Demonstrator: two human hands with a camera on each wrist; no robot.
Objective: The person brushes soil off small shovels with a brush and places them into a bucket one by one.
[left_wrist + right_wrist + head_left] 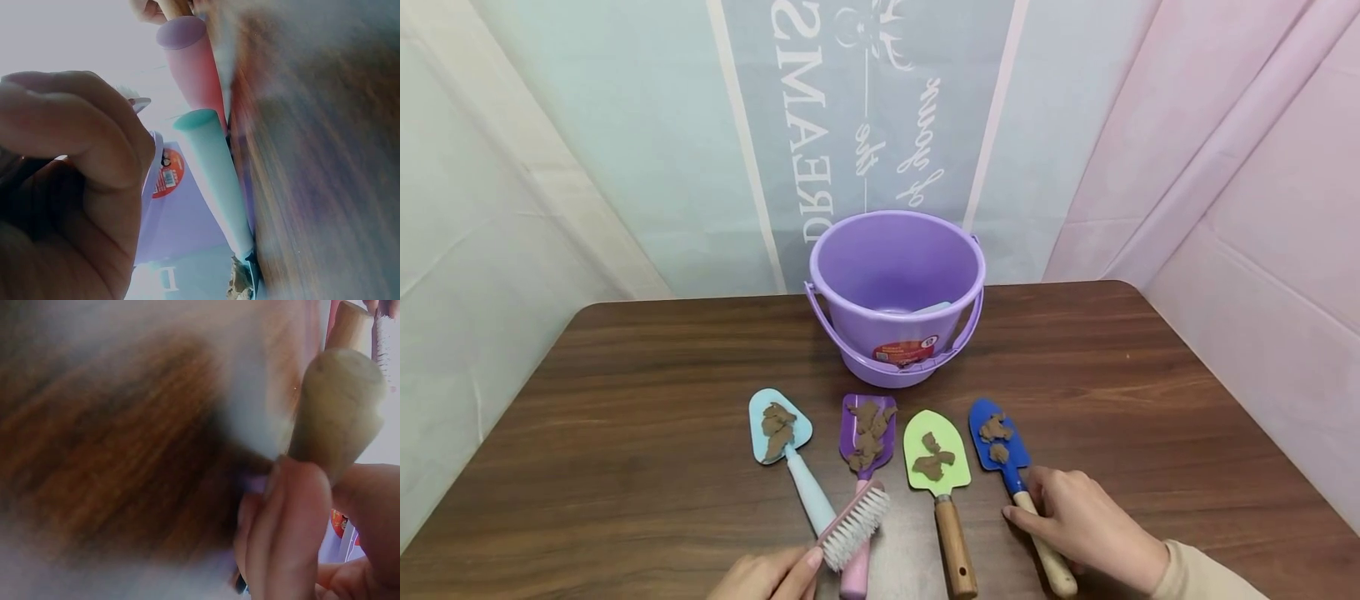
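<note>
My left hand (pixel 771 575) grips a pink brush (pixel 856 523) with white bristles, which overlaps the light blue and purple trowels' handles in the head view. At the right, my right hand (pixel 1086 521) holds the pale wooden handle of a blue trowel (pixel 1017 461), thumb on one side and fingers on the other. That handle's rounded end (pixel 344 394) shows close up in the right wrist view. Brown clumps lie on the blue blade. Between the hands lie a green trowel (pixel 917 425) with a brown wooden handle and a purple trowel (pixel 891 450) with a pink handle.
A light blue trowel (pixel 757 412) lies leftmost in the row. Brown clumps sit on all the blades. Behind stands a purple bucket (pixel 880 375) with its handle down in front and something light blue inside. A curtain (pixel 662 125) hangs beyond the wooden table (pixel 625 400).
</note>
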